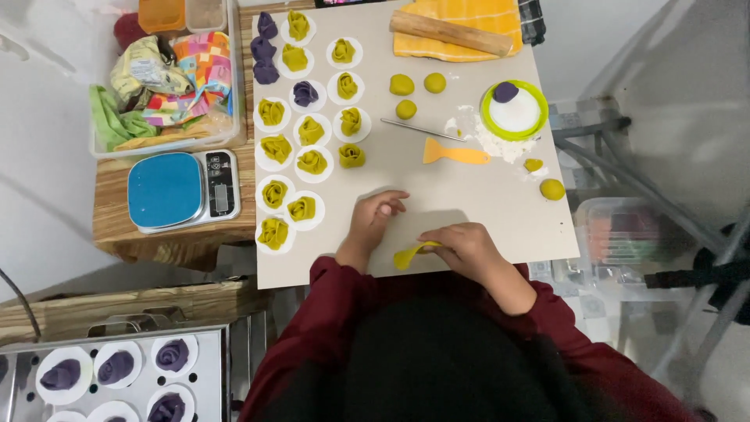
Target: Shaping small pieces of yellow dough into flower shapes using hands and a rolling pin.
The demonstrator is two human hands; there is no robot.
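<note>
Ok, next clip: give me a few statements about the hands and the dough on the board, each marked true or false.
1. The right hand holds a flat yellow dough strip. True.
2. The left hand grips the rolling pin. False: the pin lies on the orange cloth at the far edge; the left hand holds nothing that can be seen.
3. A purple dough ball sits on the green-rimmed lid. True.
4. The blue scale carries a dough ball. False: its platform is bare.
5. The orange scraper lies on the board. True.
</note>
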